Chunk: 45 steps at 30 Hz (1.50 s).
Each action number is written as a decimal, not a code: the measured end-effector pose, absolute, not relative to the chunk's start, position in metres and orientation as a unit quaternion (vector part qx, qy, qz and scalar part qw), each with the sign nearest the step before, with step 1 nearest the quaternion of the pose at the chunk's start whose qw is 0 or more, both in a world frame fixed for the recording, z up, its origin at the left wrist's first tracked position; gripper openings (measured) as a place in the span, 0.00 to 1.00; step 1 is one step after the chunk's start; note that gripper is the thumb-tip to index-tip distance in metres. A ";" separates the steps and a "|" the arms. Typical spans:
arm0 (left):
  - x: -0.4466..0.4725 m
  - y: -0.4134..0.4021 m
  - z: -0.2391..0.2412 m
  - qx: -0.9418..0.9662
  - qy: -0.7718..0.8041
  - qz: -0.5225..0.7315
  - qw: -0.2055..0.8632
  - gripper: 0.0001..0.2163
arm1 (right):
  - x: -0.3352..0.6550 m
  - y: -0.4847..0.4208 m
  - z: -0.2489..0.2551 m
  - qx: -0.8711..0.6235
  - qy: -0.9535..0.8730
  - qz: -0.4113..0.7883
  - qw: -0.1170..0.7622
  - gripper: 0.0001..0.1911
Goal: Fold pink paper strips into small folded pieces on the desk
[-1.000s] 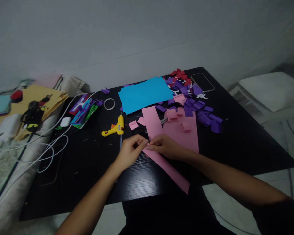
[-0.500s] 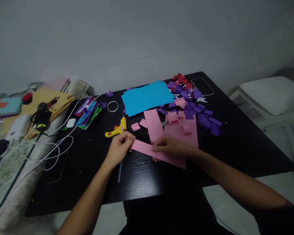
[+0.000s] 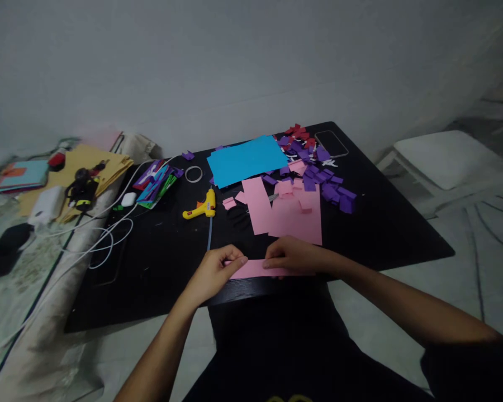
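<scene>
A long pink paper strip [image 3: 254, 269] lies flat along the near edge of the black table [image 3: 159, 262]. My left hand [image 3: 214, 271] pinches its left end with closed fingers. My right hand [image 3: 291, 256] presses on the strip's right part, fingers curled over it. Just beyond my hands lie larger pink sheets [image 3: 293, 215] and a few small folded pink pieces [image 3: 228, 202].
A yellow glue gun [image 3: 201, 208] lies left of the pink sheets. A blue sheet [image 3: 245, 159], purple scraps [image 3: 324, 181], red scraps [image 3: 297, 132], a tape ring [image 3: 193, 173] and a phone [image 3: 331, 143] sit farther back. White cables [image 3: 104, 245] and coloured papers [image 3: 155, 181] lie left.
The pink strip has turned from slanting to level and come toward the table's near edge. Both hands moved with it toward me, and the view shifted back.
</scene>
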<state>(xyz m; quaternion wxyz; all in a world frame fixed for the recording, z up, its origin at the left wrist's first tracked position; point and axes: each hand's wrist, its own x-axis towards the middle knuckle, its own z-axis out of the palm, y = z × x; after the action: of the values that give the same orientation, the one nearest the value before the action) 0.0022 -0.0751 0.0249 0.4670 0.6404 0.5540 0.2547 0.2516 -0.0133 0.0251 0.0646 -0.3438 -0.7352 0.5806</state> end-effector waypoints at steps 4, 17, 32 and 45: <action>0.000 -0.115 0.014 0.631 0.592 0.260 0.429 0.15 | 0.287 -0.035 0.034 -0.385 -0.759 0.524 0.024 0.20; 0.006 -0.142 -0.010 0.724 0.589 0.285 0.219 0.09 | 0.277 -0.115 -0.016 -0.275 -0.898 0.186 0.288 0.12; 0.031 -0.172 -0.043 0.822 0.478 0.307 0.047 0.14 | 0.267 -0.121 -0.050 -0.268 -0.881 0.139 0.364 0.13; 0.033 -0.171 -0.047 0.802 0.483 0.343 0.077 0.11 | 0.268 -0.123 -0.055 -0.271 -0.874 0.146 0.376 0.13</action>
<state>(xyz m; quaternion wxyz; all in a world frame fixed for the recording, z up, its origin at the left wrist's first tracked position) 0.0327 -0.1708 -0.0466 0.0774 0.8020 0.4830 0.3428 0.2677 -0.1227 -0.0552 0.3764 -0.2709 -0.8739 0.1456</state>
